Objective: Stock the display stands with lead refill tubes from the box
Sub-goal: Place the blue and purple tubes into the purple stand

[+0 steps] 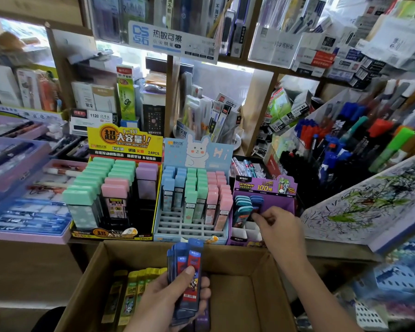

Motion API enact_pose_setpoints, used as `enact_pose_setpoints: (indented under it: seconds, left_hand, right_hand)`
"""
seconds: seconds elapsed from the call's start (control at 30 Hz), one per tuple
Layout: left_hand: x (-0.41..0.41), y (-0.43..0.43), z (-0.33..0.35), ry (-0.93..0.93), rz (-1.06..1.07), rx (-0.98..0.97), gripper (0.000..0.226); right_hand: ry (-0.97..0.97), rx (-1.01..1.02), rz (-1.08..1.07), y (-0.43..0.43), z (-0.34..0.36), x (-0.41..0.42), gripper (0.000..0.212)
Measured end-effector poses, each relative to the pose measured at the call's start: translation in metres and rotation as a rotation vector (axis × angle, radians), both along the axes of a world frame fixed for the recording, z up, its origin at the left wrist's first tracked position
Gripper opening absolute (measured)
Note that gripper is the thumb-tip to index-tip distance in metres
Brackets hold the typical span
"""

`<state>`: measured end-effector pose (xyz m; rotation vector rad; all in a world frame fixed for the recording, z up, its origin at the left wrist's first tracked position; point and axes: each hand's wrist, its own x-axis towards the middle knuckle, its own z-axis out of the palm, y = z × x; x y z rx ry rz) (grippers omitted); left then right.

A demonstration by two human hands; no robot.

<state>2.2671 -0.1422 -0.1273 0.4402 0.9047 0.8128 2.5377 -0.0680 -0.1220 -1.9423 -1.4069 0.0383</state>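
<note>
My left hand (175,298) holds a stack of blue-capped lead refill tubes (186,267) above the open cardboard box (261,283). Yellow-capped tubes (134,288) lie in the box's left side. My right hand (277,227) reaches into the purple display stand (280,202), its fingertips pinching a blue-capped tube (255,207) at a slot beside several teal and blue tubes (243,207). The white slots at the stand's front hold nothing. To its left stand a light blue rabbit stand (194,232) with pastel tubes and a yellow stand (151,209) with green, pink and purple tubes.
Wooden shelves packed with stationery rise behind the stands. Trays of pens (22,212) lie at the left. Racks of markers (345,144) and a scribbled test pad (369,202) sit at the right. A blue perforated basket (393,276) is at the lower right.
</note>
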Motion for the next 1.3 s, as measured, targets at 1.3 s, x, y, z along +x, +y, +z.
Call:
enact_pose_setpoints:
  seconds: [1.3]
  left_hand:
    - [0.006, 0.001, 0.003, 0.006, -0.013, -0.056, 0.040]
  right_hand:
    - [0.999, -0.336, 0.435, -0.085, -0.003, -0.081, 0.021]
